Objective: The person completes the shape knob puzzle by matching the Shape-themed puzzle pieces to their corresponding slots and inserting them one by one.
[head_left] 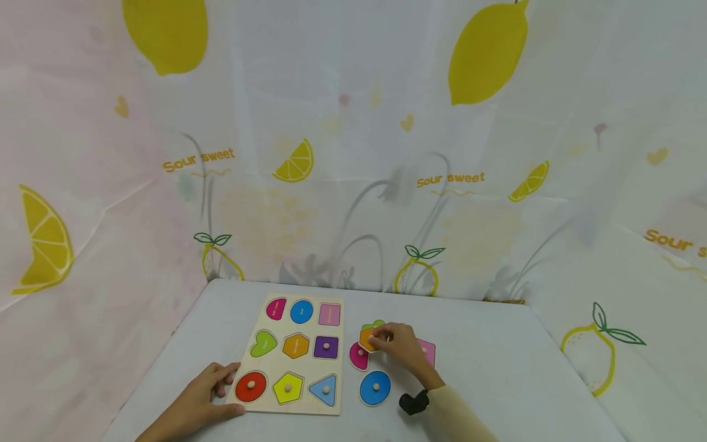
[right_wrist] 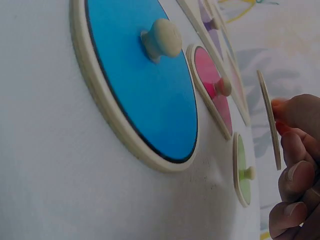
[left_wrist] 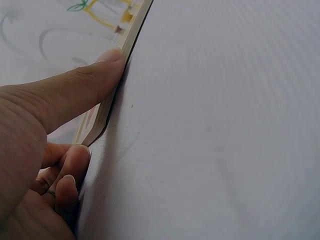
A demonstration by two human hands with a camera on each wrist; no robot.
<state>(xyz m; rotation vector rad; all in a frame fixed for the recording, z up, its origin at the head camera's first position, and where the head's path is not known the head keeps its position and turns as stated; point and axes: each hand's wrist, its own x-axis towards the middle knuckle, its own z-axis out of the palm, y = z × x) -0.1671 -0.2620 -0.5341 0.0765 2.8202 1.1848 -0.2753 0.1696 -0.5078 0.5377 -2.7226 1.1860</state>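
A wooden shape puzzle board (head_left: 302, 363) lies on the table. My left hand (head_left: 203, 396) holds its near left corner, the thumb (left_wrist: 102, 75) against the front edge and the other fingers bent at the left side. Raised off the table right of the board, an orange hexagon puzzle piece (head_left: 367, 339) is pinched in my right hand (head_left: 402, 347); the right wrist view shows it edge-on. Below and around that hand lie loose knobbed pieces: a magenta half circle (head_left: 359, 357), a green heart (head_left: 378, 323), a blue circle (head_left: 375, 388) and a pink square (head_left: 428, 351), partly hidden by the hand.
Seated in the board are a red circle (head_left: 243, 391), a yellow pentagon (head_left: 283, 395), a blue triangle (head_left: 321, 388) and a purple square (head_left: 334, 352). Its other recesses show printed shapes, including an orange hexagon recess (head_left: 296, 346). Lemon-printed cloth (head_left: 353, 227) surrounds the white table (head_left: 486, 356).
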